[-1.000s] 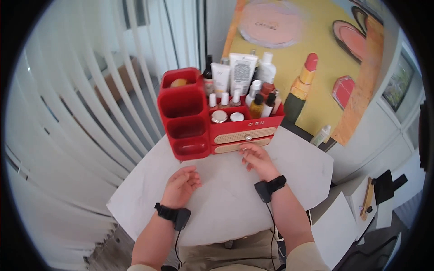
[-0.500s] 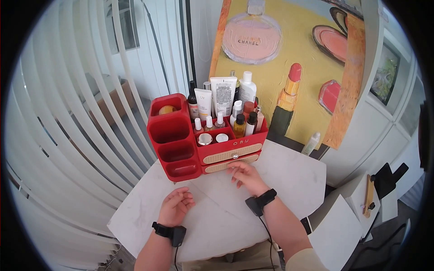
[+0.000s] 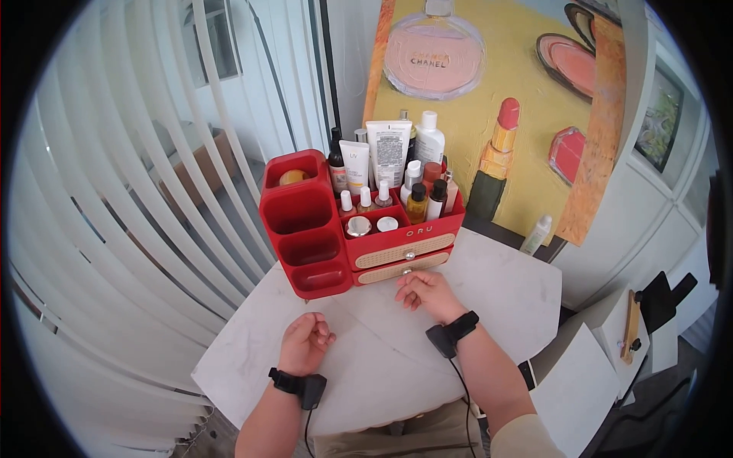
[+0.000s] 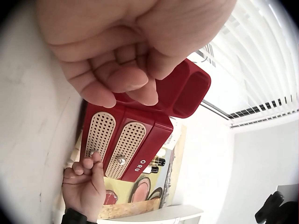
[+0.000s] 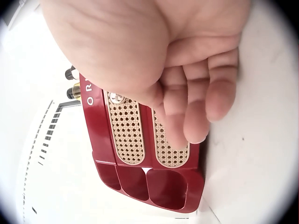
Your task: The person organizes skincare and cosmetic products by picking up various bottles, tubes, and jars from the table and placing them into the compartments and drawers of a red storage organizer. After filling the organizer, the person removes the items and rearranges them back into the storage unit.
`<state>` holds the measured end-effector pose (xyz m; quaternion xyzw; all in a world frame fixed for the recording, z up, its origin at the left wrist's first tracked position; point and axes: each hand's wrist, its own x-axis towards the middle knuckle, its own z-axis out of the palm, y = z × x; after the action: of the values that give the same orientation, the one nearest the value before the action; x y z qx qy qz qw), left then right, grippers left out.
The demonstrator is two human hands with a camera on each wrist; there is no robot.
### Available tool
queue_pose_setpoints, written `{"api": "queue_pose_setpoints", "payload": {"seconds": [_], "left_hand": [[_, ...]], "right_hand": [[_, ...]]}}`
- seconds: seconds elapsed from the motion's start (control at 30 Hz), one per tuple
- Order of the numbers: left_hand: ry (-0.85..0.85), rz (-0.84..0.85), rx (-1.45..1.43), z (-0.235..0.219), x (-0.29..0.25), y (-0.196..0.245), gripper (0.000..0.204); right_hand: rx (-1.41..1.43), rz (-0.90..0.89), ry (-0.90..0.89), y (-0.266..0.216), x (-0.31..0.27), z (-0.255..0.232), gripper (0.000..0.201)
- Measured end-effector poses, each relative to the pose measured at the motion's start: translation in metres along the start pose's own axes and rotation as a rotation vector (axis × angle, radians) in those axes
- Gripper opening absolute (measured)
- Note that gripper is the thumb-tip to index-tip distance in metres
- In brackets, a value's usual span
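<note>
Reaching to the front of a red organizer (image 3: 441, 229), the right hand (image 3: 431, 296) has its fingertips at the lower knob (image 3: 407, 270) of the lower drawer (image 3: 379, 274). Its thumb and forefinger lie close together there, and the other fingers curl loosely, side by side; whether the knob is actually pinched cannot be told. The left hand (image 3: 304, 343) hovers near the organizer's left front corner, apart from it, with fingers loosely bent and close together, holding nothing.

The organizer stands upright at the far side of a pale marbled tabletop (image 3: 366, 366). Both drawers appear closed; the upper drawer (image 3: 378, 255) bears its own round knob, and both fronts show woven panels. Open compartments descend in steps along the left side, the rearmost containing a rounded tan item (image 3: 294, 178). Two lidded jars occupy the front of the top tray, with small bottles beside and behind them and two white tubes farther back. Behind the organizer stands a yellow painting (image 3: 519, 69) of cosmetics; vertical blinds (image 3: 114, 153) hang at left.
</note>
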<state>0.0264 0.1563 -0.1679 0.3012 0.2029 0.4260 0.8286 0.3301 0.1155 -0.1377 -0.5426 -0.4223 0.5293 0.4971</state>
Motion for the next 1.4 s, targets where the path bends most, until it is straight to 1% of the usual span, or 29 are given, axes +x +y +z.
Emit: {"api": "queue_pose_setpoints", "payload": {"seconds": [0.1,0.23,0.3,0.63,0.7,1.0,1.4], "left_hand": [[0.027,-0.019,-0.026,0.002,0.0,0.001,0.027],[0.052,-0.024,-0.013,0.009,0.0,0.0,0.029],[0.015,-0.022,0.008,0.009,0.001,0.0,0.028],[-0.019,-0.003,0.012,0.007,0.0,-0.001,0.028],[-0.062,-0.004,-0.025,0.003,0.001,-0.002,0.031],[-0.005,-0.044,0.002,0.006,0.0,0.0,0.025],[0.009,-0.055,0.035,0.009,0.0,0.001,0.023]], "right_hand": [[0.004,-0.002,-0.002,0.0,0.0,0.001,0.022],[0.003,-0.019,0.018,0.003,0.002,0.003,0.021],[0.001,-0.057,0.023,0.007,0.003,0.002,0.02],[-0.037,-0.058,0.043,0.008,0.002,0.005,0.02],[-0.04,-0.053,0.051,0.007,0.001,0.006,0.019],[-0.031,-0.064,0.046,0.01,0.002,0.006,0.017],[-0.01,-0.056,0.061,0.009,0.0,0.008,0.016]]}}
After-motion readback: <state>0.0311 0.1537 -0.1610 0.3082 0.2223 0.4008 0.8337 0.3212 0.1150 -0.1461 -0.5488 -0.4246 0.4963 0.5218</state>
